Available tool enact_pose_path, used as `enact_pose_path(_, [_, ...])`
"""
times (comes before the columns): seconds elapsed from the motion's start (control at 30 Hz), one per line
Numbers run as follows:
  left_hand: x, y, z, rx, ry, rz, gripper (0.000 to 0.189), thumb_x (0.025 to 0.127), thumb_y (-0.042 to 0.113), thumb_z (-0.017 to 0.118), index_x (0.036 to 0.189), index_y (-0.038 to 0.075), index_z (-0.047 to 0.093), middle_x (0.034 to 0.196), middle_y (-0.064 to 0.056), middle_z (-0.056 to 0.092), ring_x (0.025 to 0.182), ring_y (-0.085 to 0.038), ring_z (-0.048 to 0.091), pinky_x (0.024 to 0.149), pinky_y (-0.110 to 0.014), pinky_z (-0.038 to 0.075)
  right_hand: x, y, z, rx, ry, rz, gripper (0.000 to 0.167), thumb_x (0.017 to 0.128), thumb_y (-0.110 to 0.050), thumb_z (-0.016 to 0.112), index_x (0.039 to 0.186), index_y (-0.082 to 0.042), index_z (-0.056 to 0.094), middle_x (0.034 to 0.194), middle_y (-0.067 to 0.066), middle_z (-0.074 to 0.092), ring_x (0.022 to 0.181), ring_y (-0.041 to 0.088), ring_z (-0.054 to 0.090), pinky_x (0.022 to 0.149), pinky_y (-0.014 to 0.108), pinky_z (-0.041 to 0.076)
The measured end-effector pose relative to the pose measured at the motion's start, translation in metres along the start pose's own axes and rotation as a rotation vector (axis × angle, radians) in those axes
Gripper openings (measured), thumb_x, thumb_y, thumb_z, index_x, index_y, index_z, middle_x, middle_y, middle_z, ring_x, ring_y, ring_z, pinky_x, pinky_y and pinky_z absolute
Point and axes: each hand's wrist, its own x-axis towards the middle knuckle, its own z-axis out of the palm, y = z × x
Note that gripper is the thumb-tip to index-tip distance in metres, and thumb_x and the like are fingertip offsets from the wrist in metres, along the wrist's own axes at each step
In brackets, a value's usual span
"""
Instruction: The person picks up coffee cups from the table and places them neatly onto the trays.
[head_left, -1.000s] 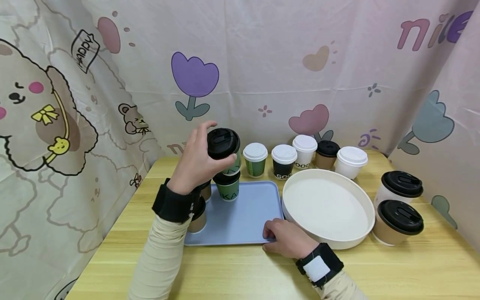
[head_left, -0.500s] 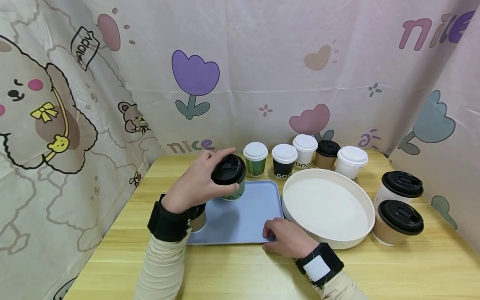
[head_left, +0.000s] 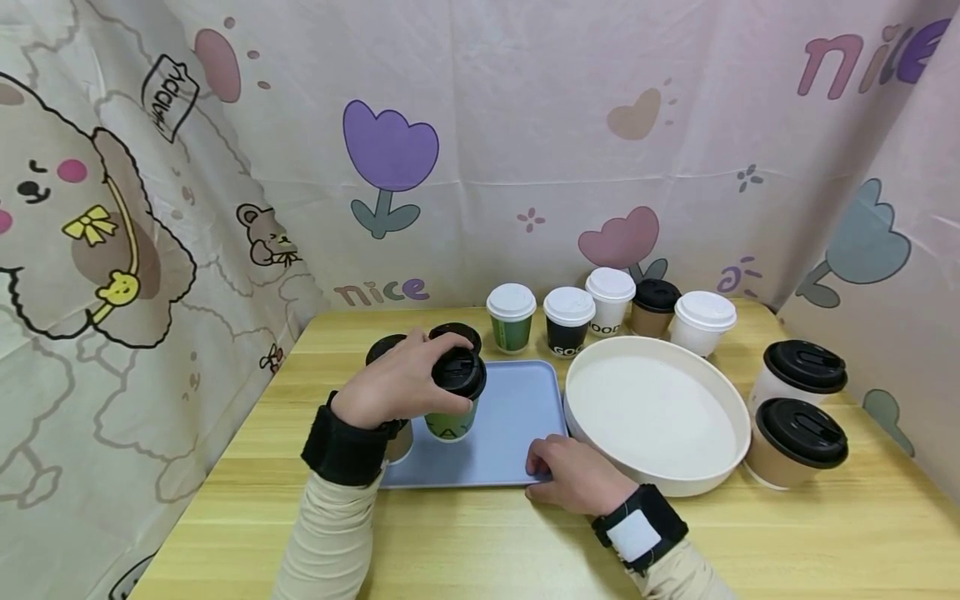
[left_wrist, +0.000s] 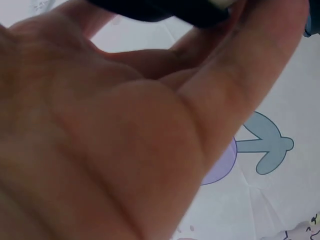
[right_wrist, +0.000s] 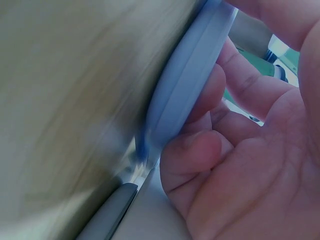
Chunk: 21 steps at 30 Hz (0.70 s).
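Observation:
In the head view my left hand [head_left: 397, 385] grips a green paper cup [head_left: 452, 425] by its black lid, thumb on the near side. The cup is upright over the left part of a blue tray [head_left: 521, 417]. Just behind it shows the black lid [head_left: 454, 332] of another cup. A brown cup [head_left: 401, 443] and one more black lid [head_left: 382, 345] are partly hidden by this hand. My right hand [head_left: 576, 477] holds the tray's front right corner. In the right wrist view, its curled fingers [right_wrist: 192, 152] are against the tray's rim [right_wrist: 192, 70].
Right of the tray stands a round white dish [head_left: 656, 417]. Behind are a green cup [head_left: 512, 321], a black cup [head_left: 567, 325] and several others with lids. At far right, a brown cup [head_left: 795, 446] stands before a white cup [head_left: 783, 387]. A printed cloth [head_left: 480, 150] hangs behind.
My left hand lowered the green cup from above another cup and brought it nearer to me, over the tray in front of that cup. The right hand stayed on the tray corner.

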Motion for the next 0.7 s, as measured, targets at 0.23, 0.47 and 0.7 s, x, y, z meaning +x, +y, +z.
enact_pose_path(0.23, [0.003,0.002,0.002,0.019,-0.024,-0.028,0.076,0.076,0.044,0.080,0.147,0.033,0.053,0.127,-0.015,0.052,0.104,-0.028,0.053,0.076,-0.041,0.048,0.002,0.002,0.001,-0.010,-0.002,0.013,0.023,0.084,-0.028,0.085,0.091,-0.017,0.066,0.082,-0.009,0.055,0.073,0.007,0.051,0.068,0.028,0.045])
enact_pose_path(0.47, [0.008,-0.001,0.005,0.021,-0.038,-0.033,0.074,0.077,0.041,0.081,0.145,0.030,0.056,0.129,-0.015,0.054,0.106,-0.027,0.053,0.079,-0.042,0.048,0.001,0.002,0.001,-0.005,0.004,-0.003,0.023,0.084,-0.026,0.085,0.089,-0.016,0.065,0.081,-0.008,0.055,0.073,0.007,0.050,0.067,0.028,0.045])
enact_pose_path(0.7, [0.012,-0.002,0.007,0.030,-0.049,-0.042,0.071,0.076,0.039,0.083,0.142,0.028,0.058,0.129,-0.016,0.054,0.106,-0.029,0.053,0.080,-0.043,0.049,0.000,0.002,0.000,-0.003,0.007,-0.008,0.023,0.084,-0.025,0.086,0.090,-0.015,0.066,0.082,-0.007,0.056,0.074,0.007,0.050,0.068,0.028,0.045])
